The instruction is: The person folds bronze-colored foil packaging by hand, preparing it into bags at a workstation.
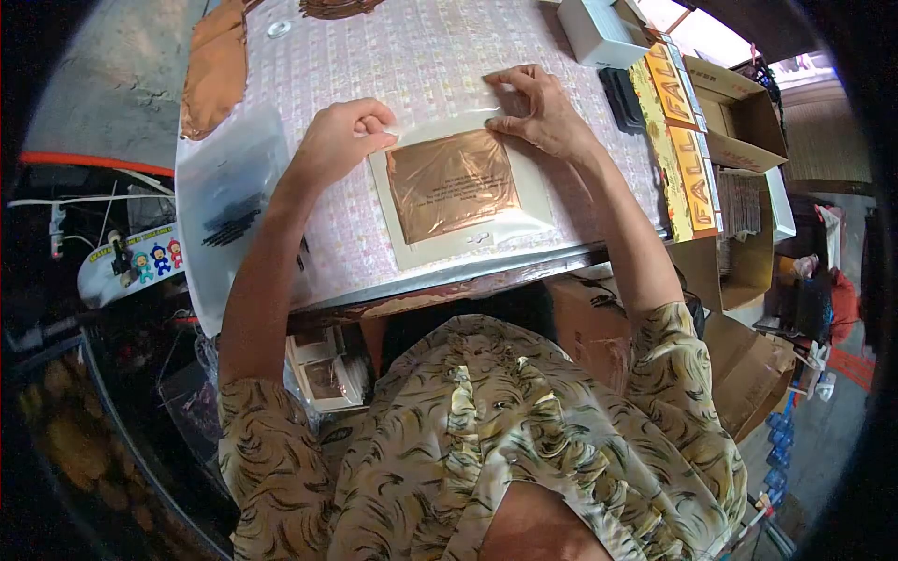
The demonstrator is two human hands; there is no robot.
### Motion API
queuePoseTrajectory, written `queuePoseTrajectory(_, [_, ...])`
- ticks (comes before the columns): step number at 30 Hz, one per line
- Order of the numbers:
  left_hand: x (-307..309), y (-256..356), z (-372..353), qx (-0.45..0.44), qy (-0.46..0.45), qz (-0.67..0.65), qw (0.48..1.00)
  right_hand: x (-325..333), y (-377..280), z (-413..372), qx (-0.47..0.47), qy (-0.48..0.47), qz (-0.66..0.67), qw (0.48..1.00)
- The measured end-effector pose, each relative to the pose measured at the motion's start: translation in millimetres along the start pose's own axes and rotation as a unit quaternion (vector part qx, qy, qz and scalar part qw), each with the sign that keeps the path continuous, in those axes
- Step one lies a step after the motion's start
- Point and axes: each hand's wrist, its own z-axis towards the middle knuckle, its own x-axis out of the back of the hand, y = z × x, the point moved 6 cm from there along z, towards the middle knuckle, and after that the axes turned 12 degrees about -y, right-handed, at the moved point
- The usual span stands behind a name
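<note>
On the patterned table [421, 56], the left hand [348, 138] and right hand [541, 112] each pinch, fingers together, the top edge of the sleeve [465, 192] lying at centre. A bag [229, 187] lies at 9 o'clock, with signs [681, 140] and cartons [744, 117] at 2.

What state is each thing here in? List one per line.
Clear sleeve: lying flat, filled.
Copper foil: flat inside it, wrinkled.
Left hand: pinching the sleeve's top edge.
Right hand: fingertips on that edge.
Cardboard box: flaps open.
</note>
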Motion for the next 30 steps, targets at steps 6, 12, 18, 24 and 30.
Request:
queuePoseTrajectory(6, [-5, 3, -7, -0.084, 0.035, -0.007, 0.996, -2, 3, -3, 0.008, -0.019, 0.090, 0.996])
queuePoseTrajectory(12, [-5, 19, -16, -0.126, 0.083, 0.087, 0.985, -11, 16, -3, 0.026, -0.023, 0.204, 0.978])
queuePoseTrajectory(18, [-6, 22, -20, -0.157, 0.097, 0.110, 0.977, -12, 20, -5, 0.044, 0.008, 0.214, 0.976])
queuePoseTrajectory(24, [-10, 25, -31, -0.194, 0.104, 0.189, 0.957, -9, 16, -14, 0.043, 0.032, 0.151, 0.987])
queuePoseTrajectory(30, [-20, 38, -44, -0.188, 0.105, 0.320, 0.923, -6, 7, -20, 0.058, 0.052, 0.138, 0.987])
